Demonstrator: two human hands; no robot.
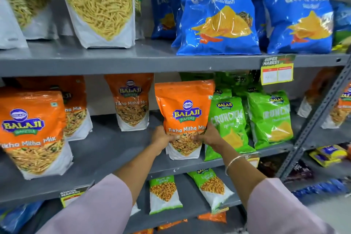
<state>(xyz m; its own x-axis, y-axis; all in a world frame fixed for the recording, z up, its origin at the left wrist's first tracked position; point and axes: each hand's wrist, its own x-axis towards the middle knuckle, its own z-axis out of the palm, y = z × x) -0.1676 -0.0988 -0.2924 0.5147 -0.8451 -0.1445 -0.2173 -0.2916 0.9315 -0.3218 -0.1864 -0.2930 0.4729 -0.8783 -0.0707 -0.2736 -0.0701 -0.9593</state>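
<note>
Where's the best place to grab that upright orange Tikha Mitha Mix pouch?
Low on its two side edges, from the front. The Tikha Mitha Mix pouch stands upright on the grey shelf, flat-faced, a green Crunchem bag close beside it, so only the front is open. Left hand and right hand grip it there.
</note>
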